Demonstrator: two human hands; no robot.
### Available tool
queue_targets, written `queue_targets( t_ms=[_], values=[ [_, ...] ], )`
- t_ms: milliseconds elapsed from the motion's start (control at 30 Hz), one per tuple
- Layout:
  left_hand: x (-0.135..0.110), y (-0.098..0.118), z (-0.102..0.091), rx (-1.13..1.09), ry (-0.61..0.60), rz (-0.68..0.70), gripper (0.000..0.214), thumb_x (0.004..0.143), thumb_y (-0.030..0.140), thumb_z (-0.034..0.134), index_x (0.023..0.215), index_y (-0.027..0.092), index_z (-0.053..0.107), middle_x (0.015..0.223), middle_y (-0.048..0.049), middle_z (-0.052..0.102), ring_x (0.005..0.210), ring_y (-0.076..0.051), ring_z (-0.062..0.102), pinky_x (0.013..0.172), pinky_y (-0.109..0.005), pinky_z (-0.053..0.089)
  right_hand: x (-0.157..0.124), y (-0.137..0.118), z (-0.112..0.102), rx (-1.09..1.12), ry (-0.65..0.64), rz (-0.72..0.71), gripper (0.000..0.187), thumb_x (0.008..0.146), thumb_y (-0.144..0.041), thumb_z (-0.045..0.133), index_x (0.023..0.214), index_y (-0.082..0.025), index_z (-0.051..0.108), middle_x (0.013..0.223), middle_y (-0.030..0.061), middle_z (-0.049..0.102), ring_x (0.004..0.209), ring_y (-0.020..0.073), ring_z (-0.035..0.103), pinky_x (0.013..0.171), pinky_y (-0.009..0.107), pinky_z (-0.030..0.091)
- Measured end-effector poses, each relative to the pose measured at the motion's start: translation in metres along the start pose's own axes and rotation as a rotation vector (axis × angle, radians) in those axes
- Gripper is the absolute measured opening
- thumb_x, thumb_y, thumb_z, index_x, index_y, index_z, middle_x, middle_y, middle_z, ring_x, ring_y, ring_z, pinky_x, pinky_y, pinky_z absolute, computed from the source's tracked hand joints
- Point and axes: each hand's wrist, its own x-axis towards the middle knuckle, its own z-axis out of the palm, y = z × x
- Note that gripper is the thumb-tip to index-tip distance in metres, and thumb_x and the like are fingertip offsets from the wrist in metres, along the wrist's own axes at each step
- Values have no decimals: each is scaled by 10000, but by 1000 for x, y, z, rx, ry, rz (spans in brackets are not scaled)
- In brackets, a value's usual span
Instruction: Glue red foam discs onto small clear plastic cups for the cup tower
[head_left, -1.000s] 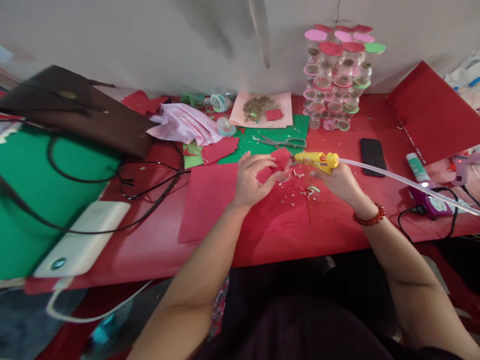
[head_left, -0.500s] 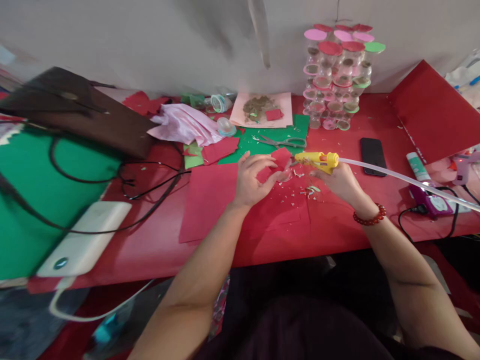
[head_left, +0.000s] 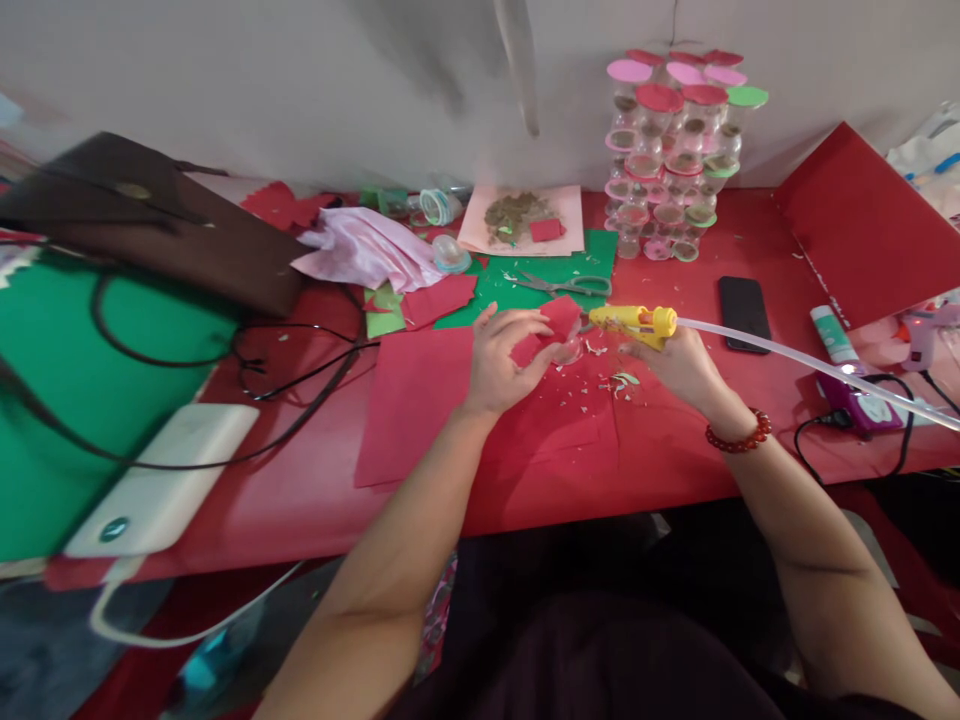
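Observation:
My left hand [head_left: 508,355] is closed on a piece of red paper [head_left: 561,316], with a small clear plastic cup [head_left: 570,351] just under it. My right hand [head_left: 681,365] grips a yellow glue gun [head_left: 637,322] whose nozzle points left and reaches the paper's right edge. Out of the gun's back runs a long translucent glue stick [head_left: 780,356]. Whether the nozzle touches the paper or the cup I cannot tell. Red paper sheets [head_left: 420,400] lie under my left hand, and paper scraps [head_left: 621,381] are scattered below the gun.
Scissors [head_left: 562,285] lie on green paper [head_left: 487,300] behind my hands. A stack of clear cups with coloured discs [head_left: 667,170] stands at the back right. A phone [head_left: 744,313] and a glue tube [head_left: 834,336] lie right. On the left are a brown bag [head_left: 150,215] and black cables [head_left: 307,393].
Both hands keep nearly the same pose, with the nozzle still at the red paper. The view has shifted very slightly.

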Motion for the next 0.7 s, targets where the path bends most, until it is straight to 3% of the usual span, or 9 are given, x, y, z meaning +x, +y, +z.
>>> queue_targets(
  t_ms=[300,433,533,600,700],
  values=[
    [-1,-1,0,5,3,14,222,899,480,706,902,258,710,1090,-26,786,1101,-245,718,1211,-524,312,-4,-3,-14,-43,-57,-27,450,874,-562,684,1127,-195,748,933,68,771,772,198,649,671,326,489],
    [0,-5,3,-20,27,33,312,881,547,722,984,255,692,1160,-48,748,1158,-258,685,1192,-527,360,-1,5,-27,-293,8,-72,317,938,-437,611,1104,-181,697,998,106,740,863,240,665,730,352,507],
    [0,-16,11,-116,87,14,714,730,605,848,1283,247,571,1356,-121,637,1314,-305,592,1145,-513,439,0,15,-32,-595,25,-55,234,943,-278,514,1114,-153,615,1056,149,683,865,254,641,721,362,494],
    [-1,-25,18,-184,111,-47,1009,620,604,921,1425,258,420,1456,-163,548,1365,-338,552,1146,-536,443,1,20,-32,-719,3,-13,283,901,-179,482,1168,-138,566,1135,178,639,836,250,626,708,365,480],
    [-6,-37,32,-273,63,-180,1117,593,511,965,1469,299,306,1366,-145,591,1313,-344,599,1124,-568,467,3,24,-29,-767,-55,30,407,834,-99,493,1239,-103,536,1236,226,576,852,259,623,752,381,477]
  ],
)
